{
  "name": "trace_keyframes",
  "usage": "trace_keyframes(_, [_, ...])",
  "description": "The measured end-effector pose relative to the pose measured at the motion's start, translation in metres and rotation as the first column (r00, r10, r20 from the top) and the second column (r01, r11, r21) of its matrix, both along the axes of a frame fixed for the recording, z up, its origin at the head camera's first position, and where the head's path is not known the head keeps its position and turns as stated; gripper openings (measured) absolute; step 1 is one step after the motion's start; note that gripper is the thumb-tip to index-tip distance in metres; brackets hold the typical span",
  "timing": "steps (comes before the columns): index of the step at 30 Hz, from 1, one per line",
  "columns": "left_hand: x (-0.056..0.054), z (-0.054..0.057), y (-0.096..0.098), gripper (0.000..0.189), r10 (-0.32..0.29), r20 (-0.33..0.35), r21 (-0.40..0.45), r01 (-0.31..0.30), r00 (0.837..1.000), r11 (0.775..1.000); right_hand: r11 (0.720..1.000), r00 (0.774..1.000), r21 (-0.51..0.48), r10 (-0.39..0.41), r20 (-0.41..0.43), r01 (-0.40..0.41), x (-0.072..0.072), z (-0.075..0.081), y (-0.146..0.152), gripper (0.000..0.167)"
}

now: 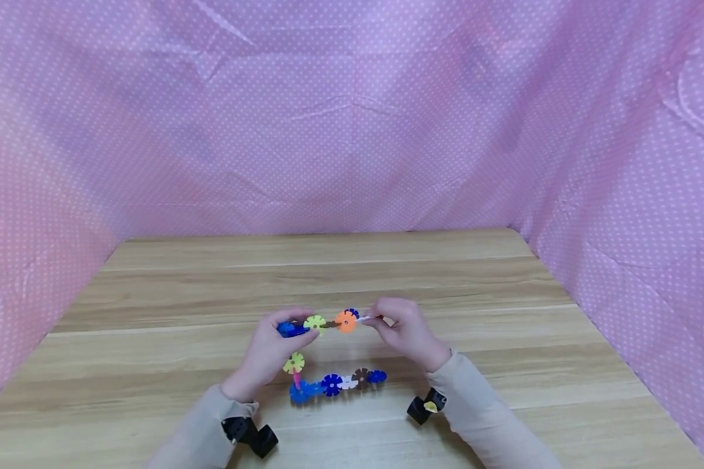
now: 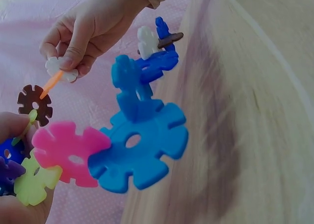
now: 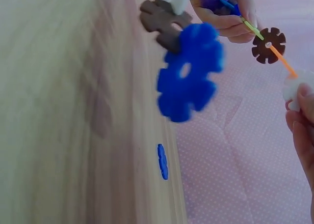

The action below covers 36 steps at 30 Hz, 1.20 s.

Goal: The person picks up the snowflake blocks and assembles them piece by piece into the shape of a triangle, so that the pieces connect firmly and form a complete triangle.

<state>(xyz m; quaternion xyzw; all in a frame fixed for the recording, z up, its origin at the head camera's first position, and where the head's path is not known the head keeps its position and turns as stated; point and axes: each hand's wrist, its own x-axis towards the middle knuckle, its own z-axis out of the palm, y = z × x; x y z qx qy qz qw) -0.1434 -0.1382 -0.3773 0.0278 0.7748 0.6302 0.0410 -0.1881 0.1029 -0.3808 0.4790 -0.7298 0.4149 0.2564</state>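
Observation:
A chain of slotted plastic flower discs hangs between and below the two hands. My left hand (image 1: 266, 348) grips it near a yellow-green disc (image 1: 315, 324) and dark blue and purple discs. At the chain's end, my right hand (image 1: 407, 329) pinches a white disc (image 2: 61, 69) between thumb and fingers. That white disc joins an orange disc (image 1: 346, 321), which is slotted into a brown disc (image 2: 35, 105). From the left hand the other run bends through a yellow disc (image 1: 294, 362), a pink disc (image 2: 72, 153) and light blue discs (image 2: 142, 145) to a blue disc (image 3: 190, 71) at its free end.
A single blue disc (image 3: 163, 161) lies on the wooden table (image 1: 446, 267), beyond the hands. Pink dotted cloth (image 1: 352, 130) hangs behind the table and along both sides. Black wrist cameras (image 1: 251, 436) are strapped over the sleeves.

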Motion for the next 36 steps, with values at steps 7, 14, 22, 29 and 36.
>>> trace_keyframes(7, [-0.0006, -0.0025, -0.0002, 0.032, -0.015, 0.02, 0.013, 0.015, 1.0, 1.0, 1.0, 1.0, -0.01, -0.013, 0.011, 0.013, 0.0016, -0.0025, -0.0012, 0.02])
trace_keyframes(14, [-0.0008, -0.005, 0.002, 0.034, -0.029, 0.05, 0.064, 0.026, 0.998, 0.998, 0.999, 0.999, 0.01, -0.035, 0.004, 0.035, 0.0024, -0.0021, -0.0007, 0.021])
trace_keyframes(22, [-0.0017, -0.0054, 0.0047, 0.035, -0.025, 0.066, 0.076, 0.02, 0.997, 0.997, 1.0, 1.0, 0.019, -0.003, 0.0, 0.003, 0.0014, -0.0035, -0.0011, 0.025])
trace_keyframes(29, [-0.0014, -0.0057, 0.004, 0.035, -0.013, 0.074, 0.059, 0.008, 0.997, 0.998, 0.999, 0.999, 0.039, -0.024, 0.042, 0.022, 0.0024, -0.0034, -0.0011, 0.019])
trace_keyframes(36, [-0.0024, -0.0076, -0.0023, 0.038, -0.041, 0.078, -0.024, 0.043, 0.996, 0.999, 0.999, 0.994, 0.045, 0.012, 0.111, -0.017, -0.0002, -0.0017, -0.0006, 0.019])
